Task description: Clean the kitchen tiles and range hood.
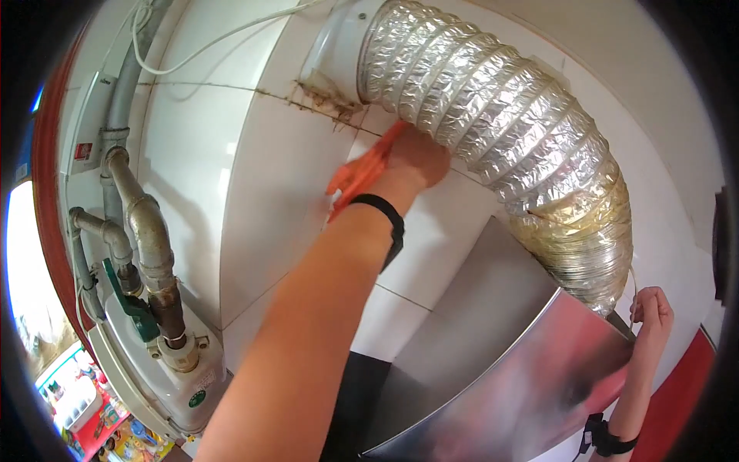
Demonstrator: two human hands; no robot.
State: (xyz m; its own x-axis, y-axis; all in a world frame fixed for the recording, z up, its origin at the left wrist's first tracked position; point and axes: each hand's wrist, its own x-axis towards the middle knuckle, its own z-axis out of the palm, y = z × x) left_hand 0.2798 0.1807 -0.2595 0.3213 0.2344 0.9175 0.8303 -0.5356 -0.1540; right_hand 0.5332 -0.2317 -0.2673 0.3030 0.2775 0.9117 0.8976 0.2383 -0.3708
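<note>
My left hand point(414, 155) reaches up to the white wall tiles, just under a silver foil flexible duct point(479, 92). It holds an orange-red cloth point(366, 170), blurred and bunched along the hand's left side. My right hand point(653, 309) is raised beside the duct's lower end, fingers curled next to a thin pale cord point(634, 283). Whether it grips that cord is not clear. The duct bends down from a white pipe collar point(340, 52) into the top of a range hood with a glossy front panel point(519, 375). Brown grime point(329, 95) marks the wall under the collar.
On the left, metal gas pipes point(153, 231) with a green valve lever point(130, 306) lead into a gas meter point(202, 369). A white cable point(219, 40) loops at the upper left. Various small goods point(109, 410) stand at the lower left.
</note>
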